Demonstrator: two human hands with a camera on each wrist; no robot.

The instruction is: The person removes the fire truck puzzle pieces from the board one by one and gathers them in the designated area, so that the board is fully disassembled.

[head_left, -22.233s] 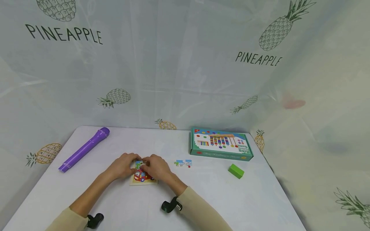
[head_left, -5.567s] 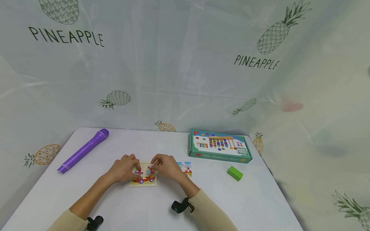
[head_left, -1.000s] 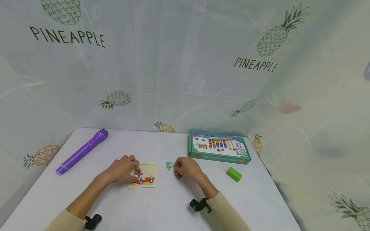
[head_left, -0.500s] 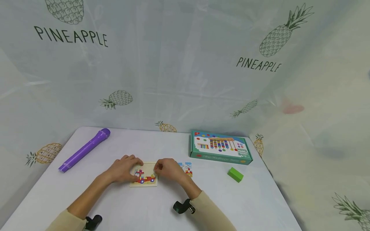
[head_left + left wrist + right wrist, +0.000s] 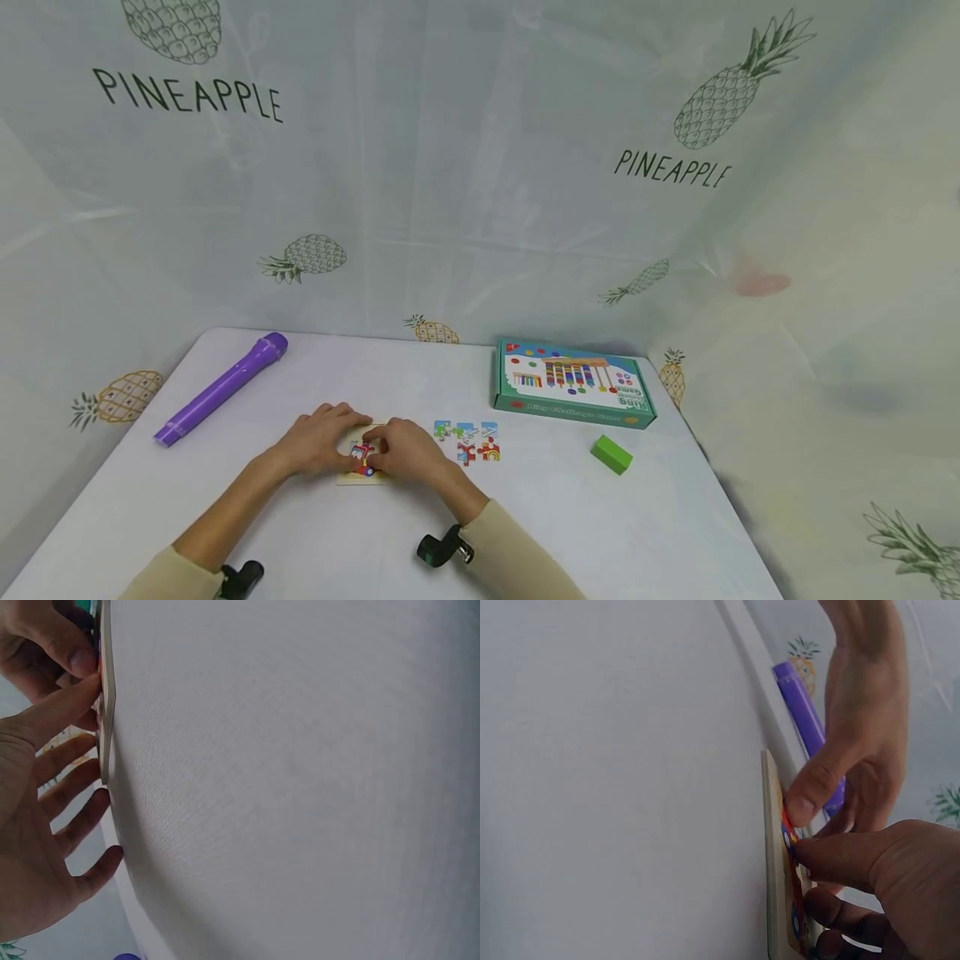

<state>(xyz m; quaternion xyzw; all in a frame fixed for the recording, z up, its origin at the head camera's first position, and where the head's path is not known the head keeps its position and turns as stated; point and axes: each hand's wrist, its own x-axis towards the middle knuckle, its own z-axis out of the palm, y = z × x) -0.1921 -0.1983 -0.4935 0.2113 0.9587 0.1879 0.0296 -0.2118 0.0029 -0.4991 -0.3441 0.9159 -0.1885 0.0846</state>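
Observation:
A small wooden jigsaw puzzle board [image 5: 352,479] with a red vehicle picture lies on the table, partly covered by my hands. My left hand [image 5: 320,439] rests at its left side, thumb on the picture and fingers at the far edge; the left wrist view shows these fingers spread. My right hand [image 5: 412,450] reaches over the board from the right, thumb and curled fingertips pinching at a red puzzle piece [image 5: 367,471]. In the right wrist view, both thumbs are close together over the board's picture. Several loose puzzle pieces [image 5: 467,443] lie just right of the board.
A purple toy microphone [image 5: 221,389] lies at the back left. A green game box [image 5: 573,385] sits at the back right, with a green block [image 5: 612,454] in front of it. Behind the white table [image 5: 330,550] hangs a curtain [image 5: 465,183] printed with pineapples.
My right hand has come back left from the loose pieces to the board, leaving a red-and-blue puzzle piece among them. Earlier, fewer pieces lay there. My left hand stays at the board.

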